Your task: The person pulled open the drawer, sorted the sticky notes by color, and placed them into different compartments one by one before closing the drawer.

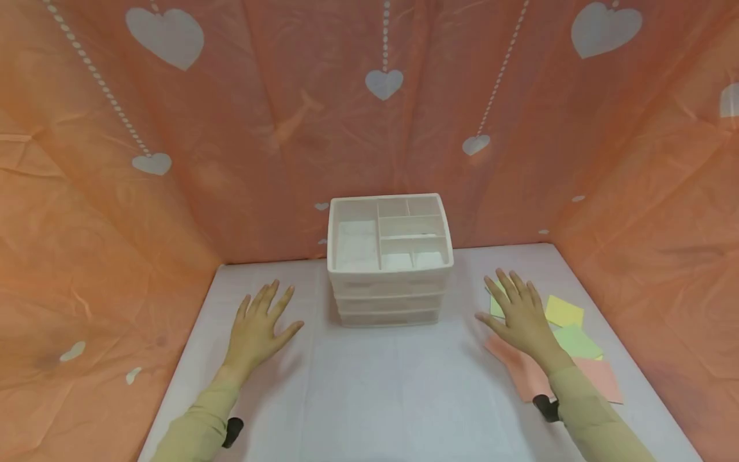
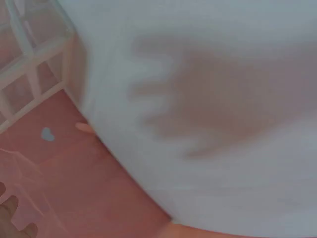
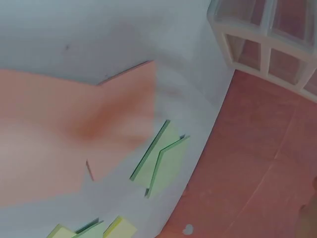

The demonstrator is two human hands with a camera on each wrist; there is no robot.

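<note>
My left hand [image 1: 256, 330] is held over the table's left side, fingers spread, nothing in it. Its fingertips [image 2: 9, 210] show at the lower left corner of the left wrist view, and its shadow falls on the cloth. Over the right side hovers my right hand [image 1: 522, 321], also spread and holding nothing. Beneath and around it lie pink paper pads [image 1: 600, 378], green pads [image 1: 577, 341] and a yellow pad [image 1: 564, 312]. A second group of green pads [image 3: 168, 166] is partly hidden by its fingers in the head view. Between the hands stands a white drawer organizer [image 1: 389, 282].
The organizer's top is divided into several open compartments, with stacked drawers below. A white cloth [image 1: 369, 398] covers the table. Orange-pink curtains [image 1: 277, 160] with pale hearts enclose the back and both sides.
</note>
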